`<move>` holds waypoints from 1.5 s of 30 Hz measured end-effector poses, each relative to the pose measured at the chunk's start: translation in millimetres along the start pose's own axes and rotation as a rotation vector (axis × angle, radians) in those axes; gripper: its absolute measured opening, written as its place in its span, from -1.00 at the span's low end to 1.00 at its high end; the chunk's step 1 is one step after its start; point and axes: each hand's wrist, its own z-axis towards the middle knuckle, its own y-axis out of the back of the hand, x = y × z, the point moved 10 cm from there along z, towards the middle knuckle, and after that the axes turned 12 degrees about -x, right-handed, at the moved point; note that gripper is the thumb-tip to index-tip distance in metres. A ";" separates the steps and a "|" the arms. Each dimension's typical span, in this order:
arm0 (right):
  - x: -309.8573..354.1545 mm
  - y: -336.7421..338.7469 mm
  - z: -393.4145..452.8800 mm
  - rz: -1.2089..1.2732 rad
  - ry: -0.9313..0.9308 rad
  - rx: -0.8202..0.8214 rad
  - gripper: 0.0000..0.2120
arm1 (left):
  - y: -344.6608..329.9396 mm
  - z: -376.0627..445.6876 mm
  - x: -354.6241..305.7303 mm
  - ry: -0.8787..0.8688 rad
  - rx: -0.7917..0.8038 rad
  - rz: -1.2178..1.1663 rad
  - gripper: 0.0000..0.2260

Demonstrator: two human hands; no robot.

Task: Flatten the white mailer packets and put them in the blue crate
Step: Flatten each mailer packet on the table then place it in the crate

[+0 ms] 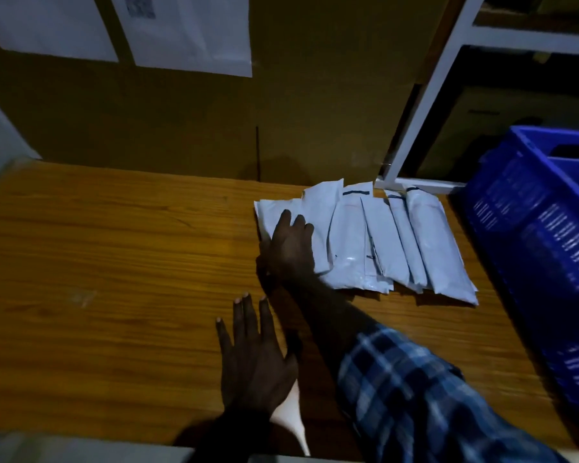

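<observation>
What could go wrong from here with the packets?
The packets overlap in a loose fan, so the right hand, pressing flat on the leftmost one, may drag the neighbours along. The outermost lies near the table edge beside the crate and might slip into the gap.

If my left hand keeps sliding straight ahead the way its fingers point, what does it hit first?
Probably the right hand, resting on the leftmost white mailer packet directly ahead of the left hand; only bare wooden table lies between, though depth is unclear.
</observation>
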 end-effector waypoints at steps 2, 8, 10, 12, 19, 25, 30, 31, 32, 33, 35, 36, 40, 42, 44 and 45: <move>0.5 28.2 0.7 0.207 -0.040 -0.024 -0.46 | 2.5 -0.2 -0.1 0.009 -0.010 -0.019 -0.29; -14.9 139.9 -58.8 0.439 0.182 0.050 -0.43 | 17.2 1.7 7.6 0.101 -0.103 -0.283 -0.38; -42.7 153.7 -93.7 0.409 0.231 0.133 -0.47 | 25.9 1.4 16.4 0.216 -0.151 -0.474 -0.39; -77.0 151.5 -120.8 0.340 0.236 0.235 -0.46 | 30.5 -4.7 28.3 0.372 -0.175 -0.698 -0.44; -138.1 113.0 -159.7 0.220 0.315 0.513 -0.24 | 38.0 -33.8 -26.7 0.072 -0.117 -0.842 -0.53; -120.2 119.0 -168.1 0.138 0.371 0.358 -0.42 | 26.2 -55.7 -82.8 -0.150 -0.001 -0.649 -0.38; -111.5 104.0 -189.4 -0.064 0.403 0.030 -0.50 | 10.1 -54.5 -86.8 -0.203 0.042 -0.591 -0.33; -111.7 100.3 -192.8 -0.099 0.406 0.014 -0.50 | 8.9 -53.8 -86.7 -0.227 0.044 -0.580 -0.34; -111.3 99.0 -196.8 -0.123 0.420 -0.010 -0.50 | 8.9 -53.8 -87.0 -0.251 0.049 -0.568 -0.36; -110.3 100.2 -200.5 -0.137 0.441 -0.043 -0.51 | 9.8 -54.3 -88.0 -0.275 0.053 -0.557 -0.39; -109.2 101.8 -205.7 -0.153 0.470 -0.093 -0.55 | 14.1 -56.3 -90.1 -0.325 0.041 -0.524 -0.45; -109.6 101.8 -206.8 -0.160 0.476 -0.106 -0.56 | 16.4 -57.3 -91.2 -0.348 0.026 -0.501 -0.47; -112.7 98.5 -204.0 -0.153 0.442 -0.117 -0.55 | 11.9 -56.9 -91.2 -0.398 0.036 -0.426 -0.48; -113.5 97.5 -205.4 -0.154 0.431 -0.127 -0.55 | 9.9 -56.1 -91.5 -0.411 0.047 -0.398 -0.48; -112.6 96.9 -207.2 -0.145 0.444 -0.145 -0.55 | 10.6 -56.4 -93.4 -0.430 0.048 -0.380 -0.49; -112.9 96.7 -208.1 -0.138 0.450 -0.158 -0.56 | 11.3 -56.6 -94.3 -0.441 0.042 -0.373 -0.49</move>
